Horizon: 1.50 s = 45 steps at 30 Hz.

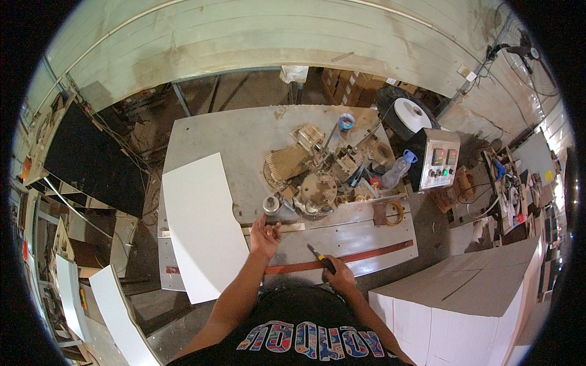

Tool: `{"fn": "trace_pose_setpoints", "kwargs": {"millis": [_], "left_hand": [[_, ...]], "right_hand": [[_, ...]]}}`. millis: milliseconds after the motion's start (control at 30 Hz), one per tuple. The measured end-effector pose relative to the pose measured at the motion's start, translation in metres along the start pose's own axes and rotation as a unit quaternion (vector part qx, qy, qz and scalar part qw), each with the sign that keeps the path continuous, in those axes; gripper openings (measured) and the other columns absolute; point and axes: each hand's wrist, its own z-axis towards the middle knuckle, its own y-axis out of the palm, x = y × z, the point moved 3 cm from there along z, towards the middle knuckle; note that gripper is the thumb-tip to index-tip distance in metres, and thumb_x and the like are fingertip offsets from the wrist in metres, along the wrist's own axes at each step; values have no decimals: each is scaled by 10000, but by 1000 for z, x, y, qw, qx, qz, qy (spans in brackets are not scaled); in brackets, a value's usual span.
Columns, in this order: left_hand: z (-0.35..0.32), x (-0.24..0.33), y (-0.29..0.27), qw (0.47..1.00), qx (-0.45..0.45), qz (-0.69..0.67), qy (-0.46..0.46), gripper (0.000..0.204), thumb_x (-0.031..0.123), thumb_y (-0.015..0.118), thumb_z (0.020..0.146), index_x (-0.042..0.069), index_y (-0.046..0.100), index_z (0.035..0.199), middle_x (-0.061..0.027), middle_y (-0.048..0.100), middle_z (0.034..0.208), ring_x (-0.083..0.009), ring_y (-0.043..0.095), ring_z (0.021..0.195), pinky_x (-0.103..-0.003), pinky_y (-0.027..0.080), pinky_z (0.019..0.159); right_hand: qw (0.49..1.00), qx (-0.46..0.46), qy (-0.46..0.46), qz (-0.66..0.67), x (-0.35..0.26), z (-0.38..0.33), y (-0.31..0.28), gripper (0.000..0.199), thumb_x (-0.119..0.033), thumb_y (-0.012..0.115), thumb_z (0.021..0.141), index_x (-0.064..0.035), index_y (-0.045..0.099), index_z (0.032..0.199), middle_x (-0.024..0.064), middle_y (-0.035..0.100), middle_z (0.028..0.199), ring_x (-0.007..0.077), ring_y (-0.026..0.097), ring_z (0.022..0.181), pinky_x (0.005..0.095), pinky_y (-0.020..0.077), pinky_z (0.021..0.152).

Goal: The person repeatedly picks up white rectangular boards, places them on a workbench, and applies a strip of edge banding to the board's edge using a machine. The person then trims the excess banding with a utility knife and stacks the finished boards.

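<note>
My left hand (265, 239) is beside the right edge of a white panel (198, 219), palm turned up, fingers loosely curled and apart. Nothing shows in it. Just beyond its fingertips stands a small metal roller (271, 205) on the steel table (201, 134). A pale strip (293, 227) lies behind the hand. My right hand (342, 278), close to the table's front edge, is closed round a utility knife (321, 258) with a yellow and black handle. The blade end points away and to the left, above a reddish-brown strip (372, 250) set along the table.
A dusty machine (314, 189) fills the table's middle. Right of it are a plastic bottle (397, 171), a tape roll (394, 213) and a control box (438, 160). A large white box-like stack (452, 323) stands at front right; more white panels (116, 311) lean at left.
</note>
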Motion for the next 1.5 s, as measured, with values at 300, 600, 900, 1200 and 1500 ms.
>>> {"fn": "trace_pose_setpoints", "kwargs": {"millis": [300,600,900,1200,1500], "left_hand": [[-4,0,4,1000,5,4,-5,556,558,373,1213,265,531,1659,15,473,619,-230,754,1000,-425,446,832],[-13,2,10,1000,3,4,-8,517,532,421,1204,269,566,1625,-4,473,617,-255,760,1016,-425,473,843],[-17,-2,8,1000,1,-3,-5,534,529,437,1201,256,545,1647,-21,469,616,-282,748,1042,-446,504,835],[-24,-7,16,1000,0,-3,-11,595,589,475,1169,313,475,1696,-14,516,673,-273,734,1061,-450,462,885],[-25,-6,17,999,-33,-15,-10,626,600,486,1159,315,441,1715,-11,534,674,-261,746,1067,-448,448,870]], "right_hand": [[1000,-9,14,1,2,-1,2,578,-274,748,999,-187,609,1553,228,719,1367,447,690,1281,530,550,1088],[1000,-6,23,11,3,-1,2,559,-272,740,999,-181,622,1538,227,723,1336,443,695,1263,526,551,1073],[998,-23,48,30,-8,-1,-4,556,-252,758,998,-164,631,1532,228,728,1329,441,700,1256,519,552,1071],[1000,-1,25,15,-4,-1,-1,556,-239,762,1004,-152,629,1536,220,729,1359,432,699,1283,509,549,1100],[999,-6,36,26,-3,-2,-1,567,-241,759,993,-164,627,1540,218,720,1368,434,687,1306,517,543,1111]]}}
